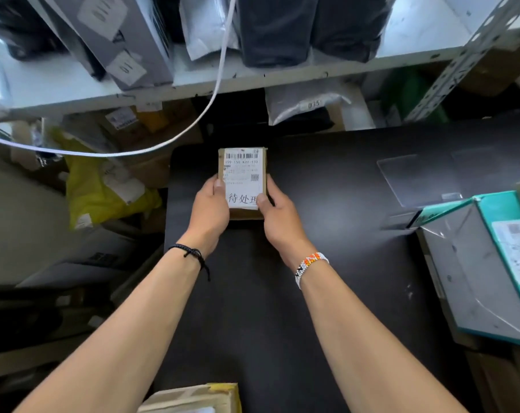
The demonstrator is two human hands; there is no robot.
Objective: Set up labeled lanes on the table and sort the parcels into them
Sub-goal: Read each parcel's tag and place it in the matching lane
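A small brown cardboard parcel (242,168) with a white shipping label lies at the far left of the dark table (327,234). A white card with printed characters (243,199) lies over the parcel's near end. My left hand (209,214) grips the parcel's left side, thumb on top. My right hand (278,216) grips its right side, thumb pressing the card. A clear plastic label stand (416,180) sits on the table to the right.
A teal and grey box (485,263) fills the table's right side. Another cardboard box (193,397) sits at the near edge. Shelves (253,76) with parcels stand behind. A white cable (169,141) hangs across the left. Yellow bags (104,189) are piled left.
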